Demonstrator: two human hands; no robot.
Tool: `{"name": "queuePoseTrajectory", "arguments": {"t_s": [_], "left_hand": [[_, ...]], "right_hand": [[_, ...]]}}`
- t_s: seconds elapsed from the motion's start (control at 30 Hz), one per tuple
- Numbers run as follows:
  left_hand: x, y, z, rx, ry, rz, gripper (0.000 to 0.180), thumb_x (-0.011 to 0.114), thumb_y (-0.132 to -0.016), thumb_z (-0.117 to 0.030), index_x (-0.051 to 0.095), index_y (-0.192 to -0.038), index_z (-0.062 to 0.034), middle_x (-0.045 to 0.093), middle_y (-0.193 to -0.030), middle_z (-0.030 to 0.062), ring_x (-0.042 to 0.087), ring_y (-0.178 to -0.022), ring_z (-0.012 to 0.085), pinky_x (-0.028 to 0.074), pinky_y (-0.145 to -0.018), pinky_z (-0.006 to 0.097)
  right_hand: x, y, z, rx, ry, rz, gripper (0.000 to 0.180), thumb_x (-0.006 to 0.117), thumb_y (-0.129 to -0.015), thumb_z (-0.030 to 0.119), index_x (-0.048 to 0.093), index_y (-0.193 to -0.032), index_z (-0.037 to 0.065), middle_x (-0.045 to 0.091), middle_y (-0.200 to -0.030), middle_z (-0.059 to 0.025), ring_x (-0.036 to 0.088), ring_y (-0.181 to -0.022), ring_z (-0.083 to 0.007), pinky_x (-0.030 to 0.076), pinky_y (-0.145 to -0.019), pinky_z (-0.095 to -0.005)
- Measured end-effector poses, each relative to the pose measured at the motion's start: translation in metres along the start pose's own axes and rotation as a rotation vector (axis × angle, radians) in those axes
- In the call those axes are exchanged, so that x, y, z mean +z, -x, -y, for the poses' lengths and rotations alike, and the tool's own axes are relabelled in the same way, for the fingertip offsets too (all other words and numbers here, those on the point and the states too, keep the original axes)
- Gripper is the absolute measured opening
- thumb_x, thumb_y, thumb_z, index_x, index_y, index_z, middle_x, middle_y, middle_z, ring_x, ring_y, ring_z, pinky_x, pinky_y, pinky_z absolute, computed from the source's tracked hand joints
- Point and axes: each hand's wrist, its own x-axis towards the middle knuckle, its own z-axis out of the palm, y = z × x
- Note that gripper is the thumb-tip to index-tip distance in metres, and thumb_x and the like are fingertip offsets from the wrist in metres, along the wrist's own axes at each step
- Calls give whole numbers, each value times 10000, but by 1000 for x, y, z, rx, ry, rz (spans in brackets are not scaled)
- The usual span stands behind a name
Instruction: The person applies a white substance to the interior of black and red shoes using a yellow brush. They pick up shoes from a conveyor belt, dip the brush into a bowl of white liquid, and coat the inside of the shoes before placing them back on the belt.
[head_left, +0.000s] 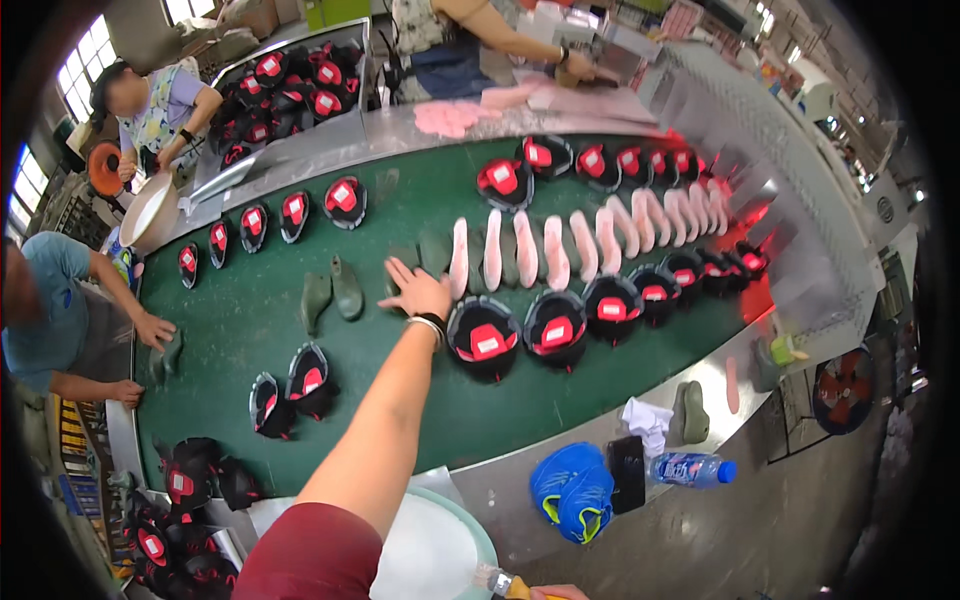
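My left hand (420, 292) reaches out over the green conveyor belt (250, 340) with its fingers spread. It lies against one of the dark green foot-shaped forms (403, 258), at the left end of a row of pale pink insoles (553, 252). Whether it presses on the form is hidden. At the lower edge my right hand (558, 592) is closed around the yellow handle of a brush (510, 585). The brush's bristles are at the rim of a pale basin (484, 530) of white liquid. Two more green forms (347, 290) lie left of my left hand.
Black and red shoe uppers (483, 340) line both sides of the insoles. More fill a metal bin (362, 50). Blue shoes (572, 490), a phone (627, 475) and a bottle (690, 469) lie on the near ledge. Co-workers (60, 300) stand left and across the belt.
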Motion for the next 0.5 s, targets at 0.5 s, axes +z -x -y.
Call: {"name": "queuePoseTrajectory", "arguments": {"t_s": [0.5], "left_hand": [[-5, -32, 54, -47, 118, 83, 787, 605, -800, -733, 608, -1366, -186, 414, -1419, 238, 365, -1326, 452, 376, -1022, 633]], "right_hand": [[2, -22, 4, -20, 60, 46, 88, 738, -796, -60, 714, -880, -47, 699, -831, -117, 664, -665, -151, 534, -595, -251]]}}
